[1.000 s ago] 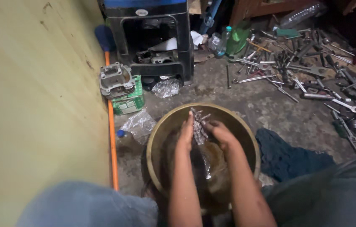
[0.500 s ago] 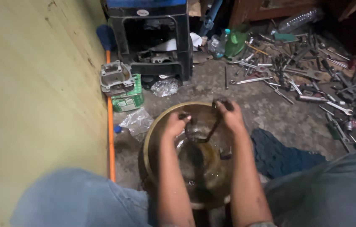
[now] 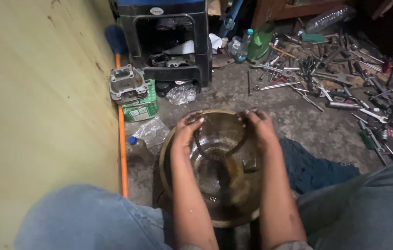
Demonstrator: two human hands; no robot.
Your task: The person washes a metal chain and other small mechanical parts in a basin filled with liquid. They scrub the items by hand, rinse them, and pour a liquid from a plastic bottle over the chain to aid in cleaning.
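Since half a second ago both hands have barely shifted, the left hand [image 3: 188, 131] and right hand [image 3: 257, 126] curled shut on a dark chain [image 3: 208, 153] that sags from 12 toward 6 o'clock inside the brass basin [image 3: 166, 157] between the knees.

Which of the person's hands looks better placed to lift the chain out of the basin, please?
Probably the left hand: the dark chain hangs right beside its fingers on the left of the brass basin. The right hand grips the far end, nearer the rim.
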